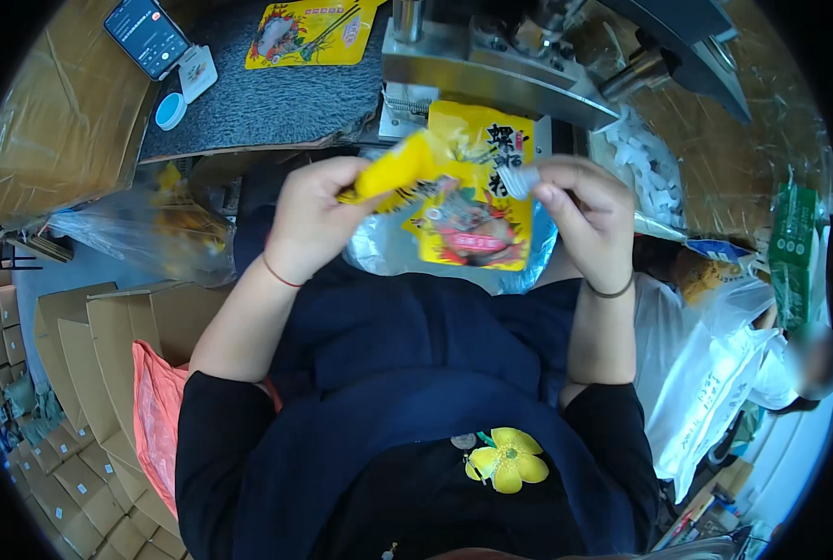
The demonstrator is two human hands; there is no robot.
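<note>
My left hand [315, 210] is closed on a yellow printed pouch [399, 171], which is curled and smeared by motion. In my right hand [592, 219], thumb and fingers pinch a small white ribbed plastic piece [517, 182]. Between the two hands another yellow printed pouch [477, 229] lies flat, its top end beneath the metal machine [491, 70]. Under that pouch a shiny silvery surface [374, 245] shows, close above my lap. The left-hand pouch overlaps its left side.
White plastic pieces [648, 168] are heaped right of the machine. A phone [146, 39], a blue-lidded tub [170, 111] and a yellow pouch [309, 35] rest at the far left. Cardboard boxes [80, 471] and a red bag [160, 420] stand lower left. White bags [706, 392] and another person [813, 362] are rightward.
</note>
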